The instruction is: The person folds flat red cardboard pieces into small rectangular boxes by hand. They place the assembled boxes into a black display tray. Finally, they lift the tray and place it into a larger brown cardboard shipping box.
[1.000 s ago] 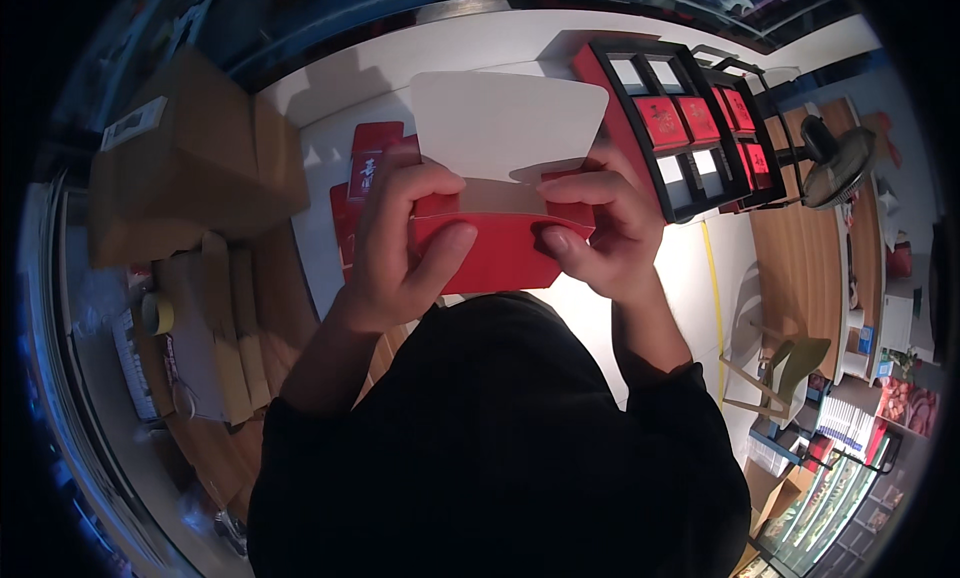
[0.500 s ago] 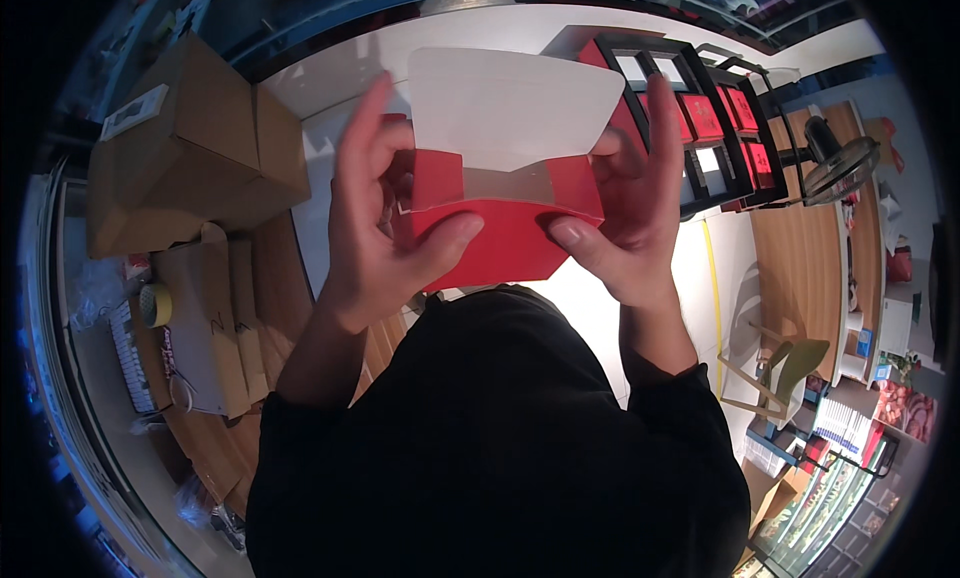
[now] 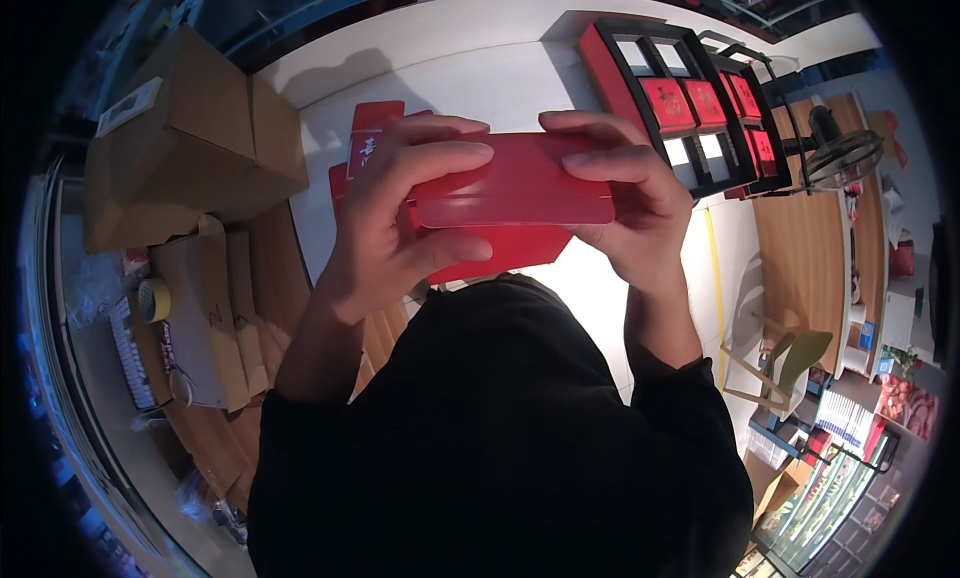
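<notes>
A small red folding box [image 3: 535, 183] is held up in front of my body. Its lid lies folded over the top, and the tuck flap hangs a little out over the front wall. My left hand [image 3: 385, 213] grips the left end, with fingers on the lid and the thumb against the front. At the right end my right hand [image 3: 640, 193] has its fingers bent over the lid; its thumb is partly hidden under the flap. Behind my left hand, more red card pieces [image 3: 376, 118] lie on the white table [image 3: 450, 78], partly covered by the hand.
At the far right stand black-edged trays [image 3: 665, 53] with white compartments, some holding red boxes. A fan [image 3: 845, 158] is beyond them. On the left are a large cardboard carton [image 3: 200, 128], a yellow tape roll [image 3: 154, 302] and a white keyboard [image 3: 130, 353]. A chair [image 3: 795, 363] is at right.
The lid, which stood up with its white inside showing, has swung down toward me over the box opening. My fingers have moved from the box sides onto the lid.
</notes>
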Available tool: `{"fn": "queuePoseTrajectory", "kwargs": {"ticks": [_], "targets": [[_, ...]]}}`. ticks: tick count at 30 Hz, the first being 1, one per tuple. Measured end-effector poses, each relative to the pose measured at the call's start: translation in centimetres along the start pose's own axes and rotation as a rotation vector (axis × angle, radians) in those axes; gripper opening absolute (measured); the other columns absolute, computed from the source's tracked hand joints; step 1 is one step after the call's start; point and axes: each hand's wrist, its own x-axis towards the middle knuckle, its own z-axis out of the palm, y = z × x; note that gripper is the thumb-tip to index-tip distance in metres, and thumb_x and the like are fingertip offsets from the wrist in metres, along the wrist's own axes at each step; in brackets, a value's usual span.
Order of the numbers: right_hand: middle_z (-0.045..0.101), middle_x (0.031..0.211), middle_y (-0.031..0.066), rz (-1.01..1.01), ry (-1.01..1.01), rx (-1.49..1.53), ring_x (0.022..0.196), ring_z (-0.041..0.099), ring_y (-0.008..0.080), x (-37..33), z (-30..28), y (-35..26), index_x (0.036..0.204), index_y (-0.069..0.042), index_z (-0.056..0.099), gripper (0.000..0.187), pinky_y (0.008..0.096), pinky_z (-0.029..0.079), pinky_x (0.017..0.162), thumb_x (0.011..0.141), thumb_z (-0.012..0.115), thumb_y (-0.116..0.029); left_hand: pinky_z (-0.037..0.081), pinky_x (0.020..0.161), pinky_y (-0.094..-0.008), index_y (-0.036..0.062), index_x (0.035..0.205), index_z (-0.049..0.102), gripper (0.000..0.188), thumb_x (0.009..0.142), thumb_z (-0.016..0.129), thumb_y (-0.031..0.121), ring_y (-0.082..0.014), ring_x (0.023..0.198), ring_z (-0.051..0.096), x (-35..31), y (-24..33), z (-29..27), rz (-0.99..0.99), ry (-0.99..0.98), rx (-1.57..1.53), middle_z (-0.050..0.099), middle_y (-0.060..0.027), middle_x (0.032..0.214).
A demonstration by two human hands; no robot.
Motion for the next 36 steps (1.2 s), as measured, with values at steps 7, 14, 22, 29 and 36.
{"fn": "queuePoseTrajectory", "kwargs": {"ticks": [7, 14, 22, 29, 36], "targets": [[0.054, 0.117, 0.0182, -0.003, 0.002, -0.050, 0.105, 0.057, 0.0270, -0.2, 0.5, -0.1, 0.105, -0.004, 0.059, 0.041, 0.0352, 0.052, 0.085, 0.068, 0.077, -0.008, 0.046, 0.085, -0.0330, 0.0032, 0.114, 0.052, 0.037, 0.079, 0.065, 0.009, -0.0234, 0.105, 0.052, -0.7, 0.7, 1.0, -0.104, 0.131, -0.073, 0.051, -0.0142, 0.113], [0.055, 0.112, 0.0168, 0.077, 0.053, 0.063, 0.103, 0.057, 0.0247, -0.7, 0.7, -0.3, 0.107, -0.001, 0.057, 0.034, 0.0353, 0.052, 0.083, 0.076, 0.072, -0.006, 0.044, 0.088, -0.0330, 0.0028, 0.115, 0.051, 0.037, 0.079, 0.061, 0.005, -0.0235, 0.105, 0.053, -0.6, 0.4, 1.3, -0.066, 0.119, 0.003, 0.051, -0.0149, 0.114], [0.063, 0.092, 0.0115, 0.336, 0.175, -0.073, 0.080, 0.063, 0.0175, -0.5, 1.3, -1.9, 0.103, 0.002, 0.060, 0.026, 0.0261, 0.052, 0.070, 0.087, 0.063, -0.018, 0.046, 0.085, -0.0323, 0.0006, 0.120, 0.049, 0.038, 0.090, 0.049, 0.025, -0.0235, 0.102, 0.055, -0.8, 0.7, 1.9, -0.185, 0.160, -0.107, 0.053, -0.0161, 0.112], [0.065, 0.086, 0.0116, 0.313, 0.185, -0.190, 0.075, 0.064, 0.0161, -0.4, 1.5, -3.1, 0.100, 0.003, 0.064, 0.025, 0.0244, 0.050, 0.065, 0.086, 0.064, -0.018, 0.048, 0.082, -0.0299, 0.0039, 0.117, 0.052, 0.033, 0.094, 0.044, 0.025, -0.0197, 0.096, 0.058, -0.7, 1.7, 2.0, -0.348, 0.196, -0.181, 0.058, -0.0118, 0.102], [0.063, 0.098, 0.0141, 0.258, 0.112, -0.226, 0.086, 0.063, 0.0192, -0.6, 1.5, -2.9, 0.107, -0.001, 0.064, 0.025, 0.0269, 0.051, 0.072, 0.086, 0.063, -0.014, 0.047, 0.080, -0.0270, 0.0060, 0.113, 0.055, 0.026, 0.094, 0.045, 0.022, -0.0169, 0.093, 0.058, 0.0, 2.7, 2.2, -0.466, 0.278, -0.237, 0.059, -0.0087, 0.100]]}}
